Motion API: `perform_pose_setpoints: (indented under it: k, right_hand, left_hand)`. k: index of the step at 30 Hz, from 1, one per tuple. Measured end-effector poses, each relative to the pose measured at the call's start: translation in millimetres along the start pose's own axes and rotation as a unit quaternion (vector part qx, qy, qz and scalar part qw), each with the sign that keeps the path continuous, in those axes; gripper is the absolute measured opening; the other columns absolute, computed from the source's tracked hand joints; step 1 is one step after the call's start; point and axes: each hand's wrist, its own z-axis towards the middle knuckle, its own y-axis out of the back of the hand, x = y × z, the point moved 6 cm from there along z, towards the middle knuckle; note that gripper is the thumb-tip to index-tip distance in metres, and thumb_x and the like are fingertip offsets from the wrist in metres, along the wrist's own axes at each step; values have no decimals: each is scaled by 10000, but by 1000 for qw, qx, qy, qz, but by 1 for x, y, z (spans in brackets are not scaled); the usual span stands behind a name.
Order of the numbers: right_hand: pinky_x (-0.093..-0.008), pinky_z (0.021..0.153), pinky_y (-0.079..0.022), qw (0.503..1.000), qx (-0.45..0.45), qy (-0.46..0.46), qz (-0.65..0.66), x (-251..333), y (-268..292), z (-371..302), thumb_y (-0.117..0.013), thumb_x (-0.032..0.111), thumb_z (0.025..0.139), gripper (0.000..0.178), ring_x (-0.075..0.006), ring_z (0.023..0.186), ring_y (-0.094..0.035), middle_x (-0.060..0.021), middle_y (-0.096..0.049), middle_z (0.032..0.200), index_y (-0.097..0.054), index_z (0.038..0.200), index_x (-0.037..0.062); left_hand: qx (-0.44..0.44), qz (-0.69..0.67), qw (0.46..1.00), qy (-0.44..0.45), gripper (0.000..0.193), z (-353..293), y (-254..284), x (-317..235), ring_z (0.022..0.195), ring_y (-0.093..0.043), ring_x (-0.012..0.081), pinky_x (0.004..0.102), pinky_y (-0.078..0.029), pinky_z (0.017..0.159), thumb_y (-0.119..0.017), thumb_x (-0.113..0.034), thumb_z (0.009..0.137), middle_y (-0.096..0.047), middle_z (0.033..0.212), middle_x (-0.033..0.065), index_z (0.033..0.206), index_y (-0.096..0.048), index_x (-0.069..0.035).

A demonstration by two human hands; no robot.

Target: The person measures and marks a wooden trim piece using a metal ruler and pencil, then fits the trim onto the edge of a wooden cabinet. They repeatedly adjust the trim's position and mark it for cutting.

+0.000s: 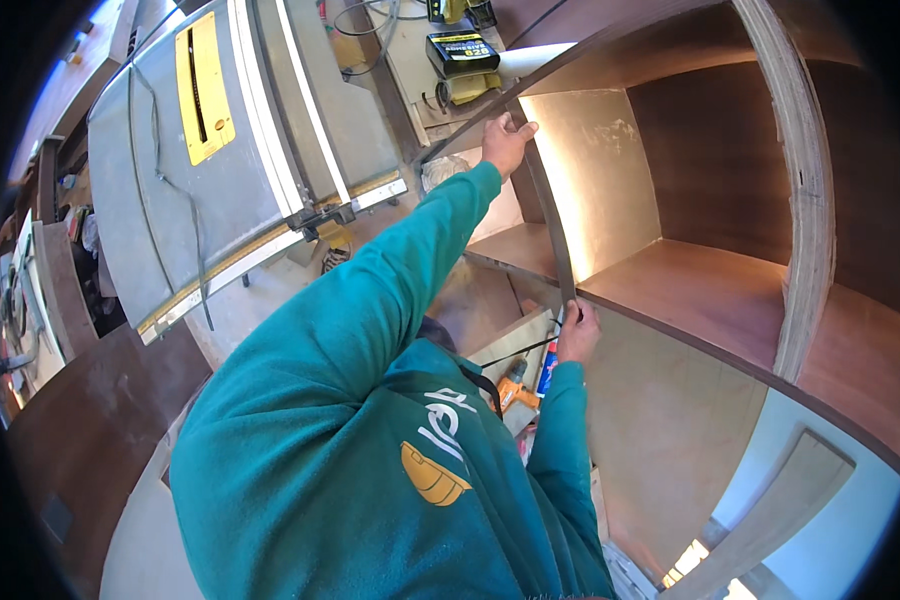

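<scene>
A thin dark brown edging strip (pixel 548 195) runs along the front edge of a lit upright divider (pixel 595 180) in a wooden cabinet. My left hand (pixel 506 146) is at its upper end, thumb and fingers closed round it. Down at the other end, my right hand (pixel 578 333) pinches the strip close to the shelf's front edge (pixel 660 340). Whether the strip is fixed to the divider or only lies against it, I cannot tell. Both forearms are in green sleeves.
A table saw (pixel 255 130) with a yellow insert stands at the left. Beyond the cabinet are a black and yellow can (pixel 462 55) and cables. An orange power tool (pixel 516 390) lies below my right hand. A rough board (pixel 805 190) crosses the cabinet front.
</scene>
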Motion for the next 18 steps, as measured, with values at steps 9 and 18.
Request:
perform_pose_setpoints:
  k: [9, 18]
  right_hand:
    - [-510, 875, -534, 999, -11, -34, -3, -17, -4, -4, -615, 226, 1008, 223, -444, 993, -662, -238, -696, 1087, -718, 1117, 61]
    - [-582, 938, -455, 974, -134, -158, -96, -9, 19, -62, -636, 340, 971, 397, -374, 1156, -565, -147, -588, 1226, -618, 1308, 130]
  left_hand:
    - [83, -72, 994, 24, 282, -31, 2, -51, 716, -584, 123, 308, -519, 539, -818, -240, 896, -586, 845, 8, 1014, -655, -43]
    - [304, -50, 933, 187, 535, 18, -2, 0, 1306, -519, 404, 612, -501, 1055, -611, -286, 1024, -480, 1451, 176, 1467, -382, -95]
